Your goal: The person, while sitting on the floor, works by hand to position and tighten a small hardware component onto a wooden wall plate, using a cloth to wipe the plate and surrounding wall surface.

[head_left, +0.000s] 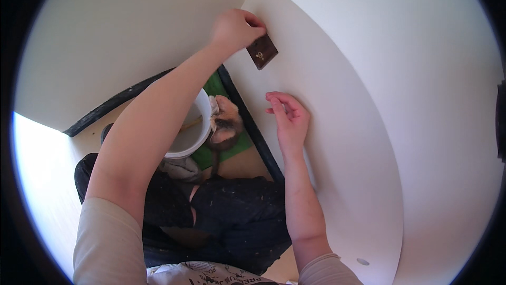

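Observation:
My left hand (238, 31) is raised to the wall near the corner, its fingers closed on the upper end of a dark brown rectangular piece (262, 54). A small pale gold mark shows on the face of this piece, which lies against or very close to the white wall (332, 111). Lower down and to the right, my right hand (291, 119) is beside the same wall with its fingers curled and the thumb drawn in towards them. Anything between those fingertips is too small or hidden to make out.
Below my left forearm stands a white bucket (185, 152) with a stick-like thing inside. Beside it is a cat (226, 119) with orange, black and white fur, over a green sheet (237, 148). Black skirting (245, 111) runs along the walls. A grey cloth (181, 169) lies near my knees.

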### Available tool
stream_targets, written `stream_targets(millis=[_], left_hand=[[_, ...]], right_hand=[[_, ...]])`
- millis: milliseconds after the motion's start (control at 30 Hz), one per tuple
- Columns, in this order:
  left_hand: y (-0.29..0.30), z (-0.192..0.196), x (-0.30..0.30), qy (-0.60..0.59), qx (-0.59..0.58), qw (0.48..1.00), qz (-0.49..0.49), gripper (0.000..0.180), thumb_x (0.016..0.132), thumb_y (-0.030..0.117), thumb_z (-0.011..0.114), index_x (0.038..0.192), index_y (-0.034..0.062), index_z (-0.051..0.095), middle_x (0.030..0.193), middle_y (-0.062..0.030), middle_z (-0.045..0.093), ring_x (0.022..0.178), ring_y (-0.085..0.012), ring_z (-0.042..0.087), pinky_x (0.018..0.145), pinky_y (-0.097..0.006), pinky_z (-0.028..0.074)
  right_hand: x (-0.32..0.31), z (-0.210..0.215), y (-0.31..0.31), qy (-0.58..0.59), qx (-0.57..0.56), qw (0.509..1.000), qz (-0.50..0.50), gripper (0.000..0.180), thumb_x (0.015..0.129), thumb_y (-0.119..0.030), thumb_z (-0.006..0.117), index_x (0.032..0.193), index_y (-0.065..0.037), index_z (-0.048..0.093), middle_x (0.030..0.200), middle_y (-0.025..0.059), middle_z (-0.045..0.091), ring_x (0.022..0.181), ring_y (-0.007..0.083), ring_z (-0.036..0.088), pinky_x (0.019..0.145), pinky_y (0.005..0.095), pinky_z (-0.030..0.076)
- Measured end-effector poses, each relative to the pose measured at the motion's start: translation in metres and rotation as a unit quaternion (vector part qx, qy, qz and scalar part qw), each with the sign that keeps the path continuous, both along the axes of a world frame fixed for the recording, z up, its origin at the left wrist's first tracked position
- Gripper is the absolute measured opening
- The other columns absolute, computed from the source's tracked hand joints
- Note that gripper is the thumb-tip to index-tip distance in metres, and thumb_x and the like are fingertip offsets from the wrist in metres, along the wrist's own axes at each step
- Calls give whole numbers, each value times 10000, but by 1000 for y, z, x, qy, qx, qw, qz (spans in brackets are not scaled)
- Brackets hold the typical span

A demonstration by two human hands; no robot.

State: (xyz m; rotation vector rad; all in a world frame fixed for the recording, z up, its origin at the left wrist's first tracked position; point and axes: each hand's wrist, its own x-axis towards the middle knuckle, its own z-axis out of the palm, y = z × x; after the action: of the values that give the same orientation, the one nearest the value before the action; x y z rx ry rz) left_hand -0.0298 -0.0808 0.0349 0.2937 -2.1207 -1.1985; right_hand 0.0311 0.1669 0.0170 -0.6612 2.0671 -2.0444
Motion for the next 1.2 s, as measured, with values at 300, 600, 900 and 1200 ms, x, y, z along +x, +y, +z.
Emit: stream_targets(millis=[300, 600, 900, 1200], left_hand=[[12, -7, -8, 49, -82, 995, 5, 173, 773, 213, 746, 868, 85, 812, 845, -86, 775, 773, -235, 743, 739, -347, 600], [-1, -3, -2, 6, -33, 999, -19, 174, 783, 234, 767, 890, 108, 821, 871, -79, 778, 804, -220, 741, 774, -342, 594], [-12, -3, 44, -89, 146, 985, -5, 154, 875, 196, 779, 985, 92, 806, 901, -49, 786, 787, -149, 729, 756, -298, 574], [22, 8, 21, 106, 17, 994, 12, 107, 826, 146, 769, 908, 84, 796, 927, -87, 752, 816, -215, 741, 773, -332, 589]], right_hand=[[-7, -5, 4, 1, -8, 1000, 11, 125, 1010, -68, 657, 1059, 29, 718, 1104, 71, 720, 994, 112, 661, 815, 270, 578], [-7, -3, 0, -12, -3, 1000, 12, 123, 1009, -62, 656, 1061, 31, 719, 1126, 67, 715, 1000, 114, 658, 809, 272, 572], [0, 8, -1, 12, 14, 1000, 3, 125, 1010, -56, 650, 1059, 39, 715, 1121, 73, 720, 1000, 115, 664, 812, 273, 578], [0, 3, 3, 30, 26, 999, 2, 128, 1014, -53, 643, 1070, 35, 718, 1112, 82, 724, 998, 123, 675, 812, 269, 584]])
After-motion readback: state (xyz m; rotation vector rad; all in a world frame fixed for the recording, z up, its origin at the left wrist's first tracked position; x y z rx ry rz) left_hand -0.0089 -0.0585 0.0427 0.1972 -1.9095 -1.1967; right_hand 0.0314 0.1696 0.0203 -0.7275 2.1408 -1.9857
